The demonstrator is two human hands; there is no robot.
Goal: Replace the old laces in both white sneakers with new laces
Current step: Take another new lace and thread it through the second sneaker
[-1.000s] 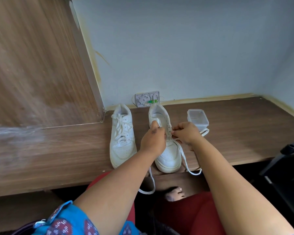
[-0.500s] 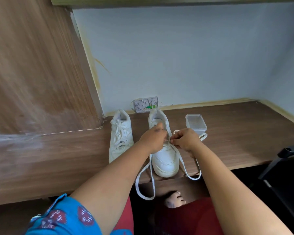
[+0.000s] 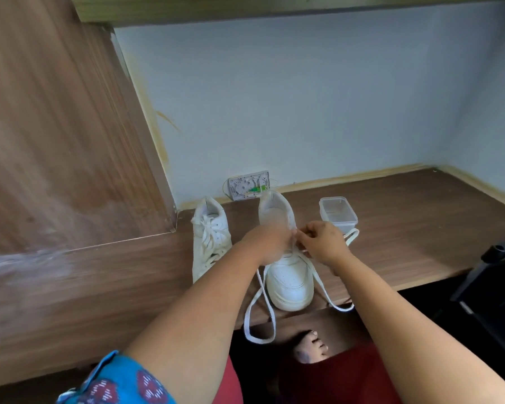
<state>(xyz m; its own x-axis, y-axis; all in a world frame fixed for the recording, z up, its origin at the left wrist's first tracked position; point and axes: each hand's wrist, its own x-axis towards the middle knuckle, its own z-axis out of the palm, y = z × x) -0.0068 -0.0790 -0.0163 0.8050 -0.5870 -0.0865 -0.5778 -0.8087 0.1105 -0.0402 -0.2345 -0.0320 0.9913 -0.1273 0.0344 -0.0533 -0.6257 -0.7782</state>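
White sneakers (image 3: 286,258), two; both hands' (image 3: 322,243) grip pinches one lace (image 3: 260,310)

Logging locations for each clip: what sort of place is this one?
Probably a home or small-office desk nook: a built-in wooden counter against a pale painted wall, a wooden side panel, and a black chair at the right edge.

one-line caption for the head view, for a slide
Both hands, left and right, pinch a white lace at the right sneaker.

Wood desk (image 3: 405,228) w/ 2 sneakers (image 3: 209,240) (image 3: 289,275), clear tub (image 3: 337,212).
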